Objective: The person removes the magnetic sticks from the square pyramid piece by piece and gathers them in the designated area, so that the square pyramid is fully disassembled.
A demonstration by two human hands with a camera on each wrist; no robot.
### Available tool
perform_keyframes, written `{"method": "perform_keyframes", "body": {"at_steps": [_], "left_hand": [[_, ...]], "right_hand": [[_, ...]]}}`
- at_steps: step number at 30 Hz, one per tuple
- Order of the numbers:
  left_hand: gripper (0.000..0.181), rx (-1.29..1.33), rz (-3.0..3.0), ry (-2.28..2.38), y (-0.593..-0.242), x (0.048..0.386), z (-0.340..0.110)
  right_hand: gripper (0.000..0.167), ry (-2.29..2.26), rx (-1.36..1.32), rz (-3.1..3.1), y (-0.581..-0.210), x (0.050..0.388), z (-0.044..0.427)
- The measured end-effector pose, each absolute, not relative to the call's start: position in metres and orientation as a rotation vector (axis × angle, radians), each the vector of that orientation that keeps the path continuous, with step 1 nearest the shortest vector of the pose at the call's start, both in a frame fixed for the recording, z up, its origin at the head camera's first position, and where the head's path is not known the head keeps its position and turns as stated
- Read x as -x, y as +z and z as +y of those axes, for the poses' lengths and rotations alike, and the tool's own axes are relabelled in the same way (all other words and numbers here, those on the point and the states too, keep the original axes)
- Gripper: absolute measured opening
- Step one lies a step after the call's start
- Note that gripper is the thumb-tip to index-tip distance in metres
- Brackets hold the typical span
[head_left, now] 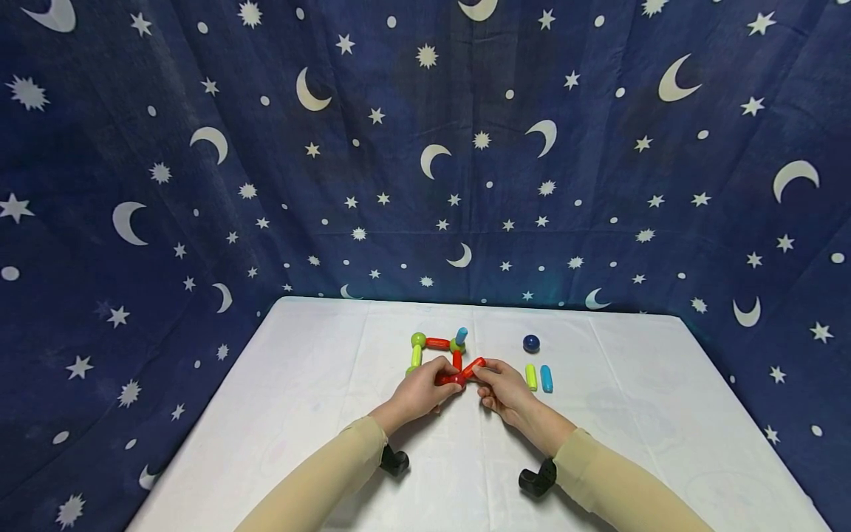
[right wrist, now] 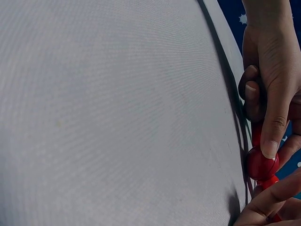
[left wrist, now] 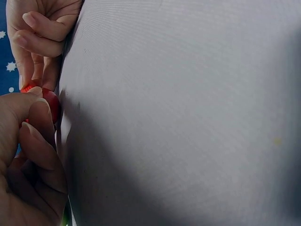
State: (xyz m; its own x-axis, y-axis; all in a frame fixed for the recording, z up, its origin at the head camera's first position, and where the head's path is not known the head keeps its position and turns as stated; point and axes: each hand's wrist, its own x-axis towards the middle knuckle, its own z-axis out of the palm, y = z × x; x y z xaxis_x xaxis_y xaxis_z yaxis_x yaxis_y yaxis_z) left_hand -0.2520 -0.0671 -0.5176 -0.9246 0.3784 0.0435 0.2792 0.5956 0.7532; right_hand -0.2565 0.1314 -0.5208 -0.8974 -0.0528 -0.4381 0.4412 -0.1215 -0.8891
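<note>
A red ball [head_left: 457, 380] forms the near right corner of a frame of short rods and balls. My left hand [head_left: 417, 391] grips this ball; in the right wrist view its thumb lies on the ball [right wrist: 261, 163]. My right hand [head_left: 508, 393] pinches a red rod [head_left: 475, 367], which slants up and right from the ball. Another red rod [head_left: 456, 360] runs back to a green ball [head_left: 456, 346], where a blue rod [head_left: 462, 335] stands up. The left hand partly hides the frame's near side.
Farther left in the frame are a green ball [head_left: 418, 339], a red rod [head_left: 437, 343] and a yellow-green rod [head_left: 417, 356]. Right of the hands lie a dark blue ball [head_left: 531, 343], a yellow-green rod [head_left: 531, 377] and a blue rod [head_left: 547, 379] on the white table [head_left: 631, 414].
</note>
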Motion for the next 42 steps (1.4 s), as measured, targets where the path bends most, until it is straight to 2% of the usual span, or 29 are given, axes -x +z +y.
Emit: {"method": "perform_keyframes", "body": {"at_steps": [31,42], "left_hand": [[0.022,-0.528,2.646,1.264,-0.5153,0.2512,-0.0671],[0.022,-0.519,2.643,1.253,-0.5145,0.2514,-0.0665]], "right_hand": [[0.036,-2.098,-0.424,1.82,-0.5216,0.2561,0.1326],[0.044,-2.109,-0.406,1.797,-0.5208,0.2549,0.1339]]}}
